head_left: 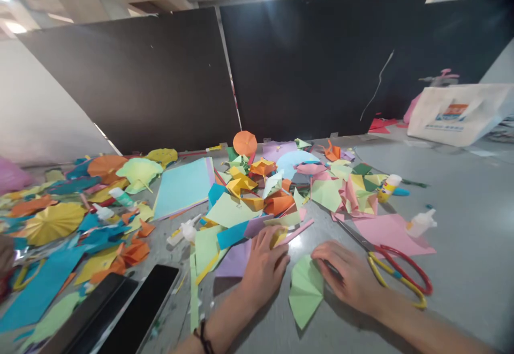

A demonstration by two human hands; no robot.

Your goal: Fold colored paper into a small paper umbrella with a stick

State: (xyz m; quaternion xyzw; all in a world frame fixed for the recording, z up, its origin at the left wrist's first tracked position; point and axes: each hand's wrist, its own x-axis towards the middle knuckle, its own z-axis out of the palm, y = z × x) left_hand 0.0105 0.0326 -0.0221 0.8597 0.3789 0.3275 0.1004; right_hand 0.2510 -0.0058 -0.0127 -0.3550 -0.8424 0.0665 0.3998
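Observation:
A light green piece of paper (307, 290), folded with fan-like creases, lies on the grey table in front of me. My right hand (346, 275) pinches its upper right edge between thumb and fingers. To the left, my left hand (265, 263) reaches to the near edge of the paper pile, its fingers curled at a thin pink paper stick (299, 231). A yellow scrap (279, 237) shows by those fingers, and purple paper (232, 260) lies beside the hand. Right of my right hand rest scissors (397, 276) with red and yellow handles, the blades touching pink paper (387, 232).
Coloured paper pieces (241, 209) heap up across the middle. A glue bottle (188, 232), a glue stick (388, 188) and another bottle (421, 222) stand or lie around. A phone (140, 311) is at front left. A white bag (458, 113) sits far right; a black panel (313, 70) rises behind.

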